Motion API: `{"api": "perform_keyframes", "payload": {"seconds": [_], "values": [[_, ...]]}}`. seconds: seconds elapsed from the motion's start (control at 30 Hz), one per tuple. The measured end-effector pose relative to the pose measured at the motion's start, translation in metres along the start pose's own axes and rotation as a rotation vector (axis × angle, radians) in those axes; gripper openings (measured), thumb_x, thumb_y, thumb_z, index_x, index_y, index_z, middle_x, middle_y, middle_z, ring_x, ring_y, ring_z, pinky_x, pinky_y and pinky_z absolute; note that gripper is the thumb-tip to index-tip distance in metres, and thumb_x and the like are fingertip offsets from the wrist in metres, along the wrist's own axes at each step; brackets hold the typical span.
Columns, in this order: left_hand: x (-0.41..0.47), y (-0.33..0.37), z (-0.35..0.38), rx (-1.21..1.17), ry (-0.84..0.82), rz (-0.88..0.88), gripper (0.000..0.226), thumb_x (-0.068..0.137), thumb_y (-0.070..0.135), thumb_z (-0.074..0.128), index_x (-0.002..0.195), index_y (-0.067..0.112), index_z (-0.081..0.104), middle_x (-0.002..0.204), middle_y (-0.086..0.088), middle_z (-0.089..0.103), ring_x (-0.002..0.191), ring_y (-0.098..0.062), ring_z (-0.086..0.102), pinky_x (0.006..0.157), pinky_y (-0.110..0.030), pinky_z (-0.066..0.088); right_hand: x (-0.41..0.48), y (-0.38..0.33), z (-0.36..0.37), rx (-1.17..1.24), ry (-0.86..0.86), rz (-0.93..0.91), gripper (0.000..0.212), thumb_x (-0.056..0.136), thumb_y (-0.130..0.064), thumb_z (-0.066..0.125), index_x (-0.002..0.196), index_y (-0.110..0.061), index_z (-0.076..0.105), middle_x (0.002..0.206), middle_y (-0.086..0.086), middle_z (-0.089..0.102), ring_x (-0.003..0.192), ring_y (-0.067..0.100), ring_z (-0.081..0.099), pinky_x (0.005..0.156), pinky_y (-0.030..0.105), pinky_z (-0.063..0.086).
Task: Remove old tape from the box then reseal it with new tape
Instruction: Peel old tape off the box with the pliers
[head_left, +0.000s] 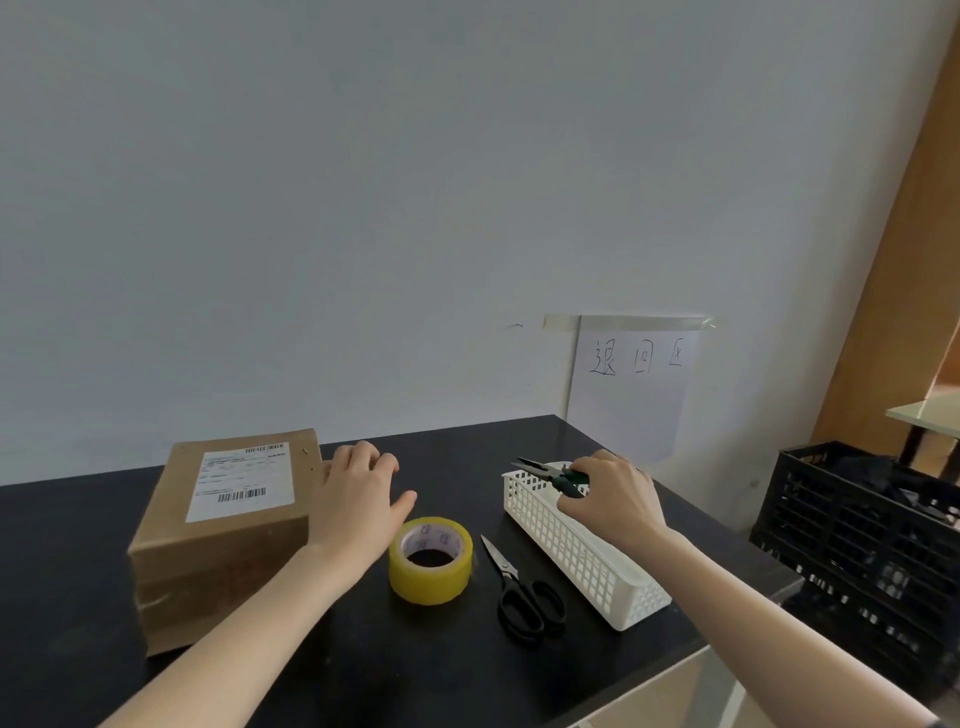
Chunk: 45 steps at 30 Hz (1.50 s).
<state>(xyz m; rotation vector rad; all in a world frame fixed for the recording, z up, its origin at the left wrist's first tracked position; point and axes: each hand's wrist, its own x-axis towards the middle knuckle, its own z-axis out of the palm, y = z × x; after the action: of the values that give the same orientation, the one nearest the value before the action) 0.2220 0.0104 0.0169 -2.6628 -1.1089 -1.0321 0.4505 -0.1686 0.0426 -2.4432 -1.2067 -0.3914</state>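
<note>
Tape roll (430, 560) near my open left hand (358, 499) beside box (223, 530); right hand (613, 499) grips pliers (556, 475) over basket (582, 551), black table (363, 665).

The matt brown cardboard box (223, 525) bears a smooth white paper label (241, 482), the yellow roll of glossy plastic tape (431, 560) shines, and the black-handled steel scissors (519, 590) and perforated white plastic basket (582, 551) rest on a smooth, dark, faintly glossy tabletop (415, 670).

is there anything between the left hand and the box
Nothing visible. The left hand rests right at the right side of the box. The tape roll sits nearer the camera, clear of that gap.
</note>
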Motion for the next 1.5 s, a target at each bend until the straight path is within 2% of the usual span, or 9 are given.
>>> {"api": "perform_keyframes", "payload": {"seconds": [0.2, 0.37, 0.53, 0.77, 0.97, 1.13, 1.3, 1.5], "values": [[-0.001, -0.024, -0.008, 0.159, -0.042, -0.110, 0.044, 0.087, 0.047, 0.054, 0.124, 0.023, 0.055, 0.123, -0.001, 0.054, 0.114, -0.020, 0.050, 0.095, -0.037, 0.042, 0.005, -0.039, 0.012, 0.066, -0.001, -0.082, 0.035, 0.081, -0.041, 0.060, 0.113, -0.028, 0.066, 0.109, -0.007, 0.059, 0.104, 0.018, 0.051, 0.088, 0.036, 0.038], [-0.003, -0.043, -0.015, 0.187, -0.065, -0.161, 0.043, 0.087, 0.044, 0.054, 0.124, 0.023, 0.053, 0.124, 0.000, 0.053, 0.115, -0.020, 0.049, 0.095, -0.037, 0.043, 0.009, -0.073, 0.021, 0.118, -0.026, -0.152, 0.038, 0.081, -0.043, 0.060, 0.116, -0.027, 0.064, 0.112, -0.005, 0.058, 0.110, 0.021, 0.050, 0.090, 0.038, 0.038], [-0.009, -0.057, -0.025, 0.169, -0.068, -0.235, 0.049, 0.082, 0.055, 0.055, 0.122, 0.025, 0.056, 0.129, 0.002, 0.054, 0.119, -0.019, 0.049, 0.098, -0.038, 0.042, 0.008, -0.111, 0.033, 0.145, -0.030, -0.201, 0.044, 0.084, -0.044, 0.058, 0.124, -0.026, 0.060, 0.119, -0.005, 0.057, 0.113, 0.020, 0.048, 0.093, 0.038, 0.037], [-0.020, -0.071, -0.040, 0.172, -0.112, -0.285, 0.062, 0.080, 0.067, 0.046, 0.127, 0.027, 0.054, 0.133, 0.007, 0.051, 0.124, -0.017, 0.044, 0.103, -0.038, 0.037, 0.006, -0.156, 0.055, 0.204, -0.010, -0.258, 0.045, 0.088, -0.046, 0.056, 0.128, -0.026, 0.055, 0.123, -0.007, 0.055, 0.115, 0.016, 0.048, 0.094, 0.035, 0.037], [-0.034, -0.103, -0.059, 0.148, -0.268, -0.304, 0.066, 0.080, 0.075, 0.035, 0.133, 0.038, 0.046, 0.141, 0.013, 0.043, 0.132, -0.017, 0.036, 0.110, -0.045, 0.025, 0.005, -0.188, 0.069, 0.253, -0.049, -0.304, 0.046, 0.088, -0.045, 0.057, 0.129, -0.027, 0.055, 0.124, -0.008, 0.054, 0.115, 0.015, 0.048, 0.097, 0.034, 0.038], [-0.039, -0.127, -0.080, 0.099, -0.381, -0.254, 0.063, 0.082, 0.069, 0.042, 0.139, 0.041, 0.040, 0.149, 0.016, 0.035, 0.140, -0.015, 0.024, 0.114, -0.047, 0.017, 0.002, -0.208, 0.081, 0.280, -0.065, -0.351, 0.042, 0.088, -0.046, 0.057, 0.126, -0.028, 0.057, 0.118, -0.011, 0.056, 0.108, 0.012, 0.048, 0.094, 0.032, 0.039], [-0.044, -0.145, -0.096, 0.057, -0.473, -0.228, 0.060, 0.084, 0.060, 0.049, 0.140, 0.043, 0.037, 0.155, 0.012, 0.024, 0.144, -0.016, 0.012, 0.115, -0.045, 0.016, 0.003, -0.226, 0.084, 0.302, -0.077, -0.393, 0.043, 0.088, -0.046, 0.056, 0.127, -0.029, 0.057, 0.120, -0.010, 0.056, 0.110, 0.012, 0.048, 0.096, 0.033, 0.038], [-0.050, -0.159, -0.118, -0.014, -0.589, -0.221, 0.058, 0.084, 0.049, 0.056, 0.139, 0.045, 0.037, 0.150, 0.014, 0.029, 0.139, -0.012, 0.018, 0.112, -0.039, 0.024, 0.006, -0.239, 0.084, 0.317, -0.089, -0.444, 0.043, 0.086, -0.047, 0.056, 0.126, -0.030, 0.058, 0.117, -0.012, 0.057, 0.109, 0.011, 0.049, 0.095, 0.032, 0.038]]}}
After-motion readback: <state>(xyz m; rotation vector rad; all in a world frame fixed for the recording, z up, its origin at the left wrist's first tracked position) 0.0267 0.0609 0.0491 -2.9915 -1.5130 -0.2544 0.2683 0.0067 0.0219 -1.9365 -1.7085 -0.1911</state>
